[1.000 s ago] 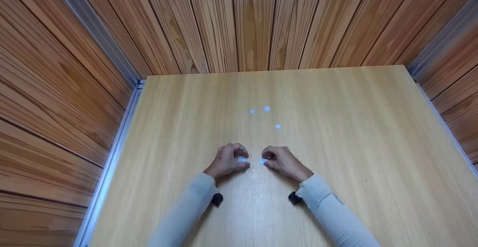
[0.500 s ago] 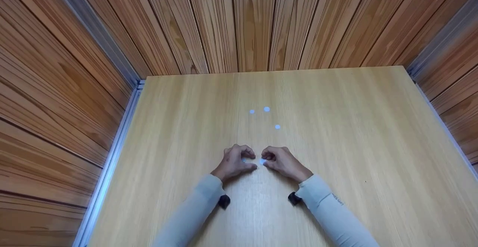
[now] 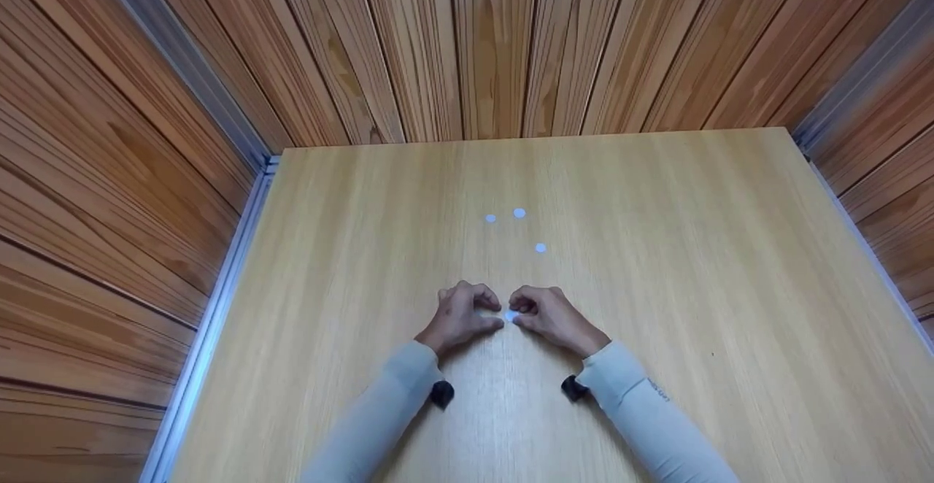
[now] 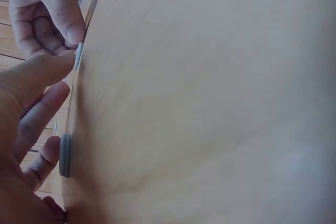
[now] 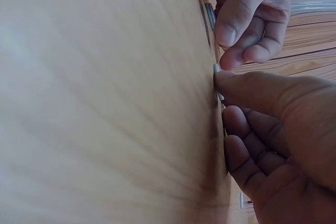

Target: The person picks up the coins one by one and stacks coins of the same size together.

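Both sleeves came in from the near table (image 3: 657, 264) edge. My left hand (image 3: 461, 315) and right hand (image 3: 549, 315) sat together near the middle of the table, knuckles almost touching, fingers curled.

Between them lay a small pale disc (image 3: 508, 315). The left wrist view showed it edge-on (image 4: 79, 55), with my left thumb against it and my right fingertips pinching from the other side. The right wrist view agreed: right thumb and forefinger clamped on that disc (image 5: 216, 68).

A second disc (image 4: 64, 154) lay flat on the table under my curled left fingers, close to a fingertip; I couldn't tell whether it was gripped. That one was hidden in the head view.

Beyond the hands, well apart from them toward the far wall, three more discs were loose on the table: one nearest (image 3: 540, 248), then two side by side (image 3: 490, 218) (image 3: 519, 213).

Judgement: two discs gathered at the hands, three yet to be handled. Under halfway.
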`<action>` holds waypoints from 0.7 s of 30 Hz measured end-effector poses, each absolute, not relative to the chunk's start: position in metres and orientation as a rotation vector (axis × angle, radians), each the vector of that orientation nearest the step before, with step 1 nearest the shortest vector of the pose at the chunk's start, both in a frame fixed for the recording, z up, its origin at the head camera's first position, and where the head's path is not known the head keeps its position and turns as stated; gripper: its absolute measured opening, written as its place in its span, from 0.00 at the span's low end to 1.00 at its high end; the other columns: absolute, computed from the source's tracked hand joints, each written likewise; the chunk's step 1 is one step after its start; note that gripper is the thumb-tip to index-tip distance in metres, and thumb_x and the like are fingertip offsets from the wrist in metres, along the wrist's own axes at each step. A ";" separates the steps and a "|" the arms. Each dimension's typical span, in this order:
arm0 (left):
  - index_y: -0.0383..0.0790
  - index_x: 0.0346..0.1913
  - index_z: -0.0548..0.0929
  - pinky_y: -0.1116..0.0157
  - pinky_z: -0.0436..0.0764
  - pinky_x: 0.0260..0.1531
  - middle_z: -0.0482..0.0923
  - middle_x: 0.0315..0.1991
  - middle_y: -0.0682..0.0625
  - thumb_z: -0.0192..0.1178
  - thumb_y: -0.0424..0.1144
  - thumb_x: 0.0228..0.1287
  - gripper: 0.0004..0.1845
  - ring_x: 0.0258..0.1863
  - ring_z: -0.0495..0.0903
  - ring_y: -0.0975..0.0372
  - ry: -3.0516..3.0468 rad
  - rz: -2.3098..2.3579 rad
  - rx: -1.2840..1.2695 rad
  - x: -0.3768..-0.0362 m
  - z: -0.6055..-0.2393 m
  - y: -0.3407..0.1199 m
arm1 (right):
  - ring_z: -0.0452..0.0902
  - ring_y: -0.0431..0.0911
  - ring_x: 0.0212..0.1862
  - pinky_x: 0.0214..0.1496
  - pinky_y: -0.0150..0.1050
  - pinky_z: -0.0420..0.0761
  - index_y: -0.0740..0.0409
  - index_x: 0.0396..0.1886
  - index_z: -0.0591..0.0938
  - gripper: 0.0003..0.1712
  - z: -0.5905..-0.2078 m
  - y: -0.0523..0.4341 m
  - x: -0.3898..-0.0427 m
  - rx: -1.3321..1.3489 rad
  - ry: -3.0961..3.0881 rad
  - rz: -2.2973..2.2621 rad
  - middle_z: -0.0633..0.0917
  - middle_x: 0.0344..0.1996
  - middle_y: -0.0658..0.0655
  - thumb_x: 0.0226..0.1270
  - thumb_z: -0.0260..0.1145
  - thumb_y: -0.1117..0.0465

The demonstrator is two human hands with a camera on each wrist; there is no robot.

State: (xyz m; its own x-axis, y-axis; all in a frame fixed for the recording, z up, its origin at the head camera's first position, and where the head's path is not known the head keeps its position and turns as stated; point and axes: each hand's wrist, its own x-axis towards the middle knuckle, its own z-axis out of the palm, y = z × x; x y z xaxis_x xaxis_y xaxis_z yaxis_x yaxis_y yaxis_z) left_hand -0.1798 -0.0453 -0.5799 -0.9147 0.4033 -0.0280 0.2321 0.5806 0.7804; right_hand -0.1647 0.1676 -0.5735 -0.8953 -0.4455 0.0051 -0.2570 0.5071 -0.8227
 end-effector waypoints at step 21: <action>0.49 0.34 0.87 0.52 0.58 0.49 0.83 0.33 0.62 0.77 0.40 0.52 0.08 0.40 0.74 0.64 2.677 1.161 0.561 -0.181 -0.581 -0.037 | 0.83 0.45 0.39 0.43 0.38 0.80 0.62 0.42 0.84 0.09 -0.574 0.167 -0.164 -0.592 2.543 -1.365 0.87 0.37 0.53 0.62 0.71 0.71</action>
State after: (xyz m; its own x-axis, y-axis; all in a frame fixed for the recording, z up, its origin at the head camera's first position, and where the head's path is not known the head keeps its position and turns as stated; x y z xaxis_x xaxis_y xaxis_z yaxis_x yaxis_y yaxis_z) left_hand -0.1814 -0.0367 -0.5806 -0.9149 0.4037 -0.0060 0.2716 0.6263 0.7308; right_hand -0.1635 0.1671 -0.5744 -0.9010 -0.4335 0.0167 -0.2534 0.4946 -0.8313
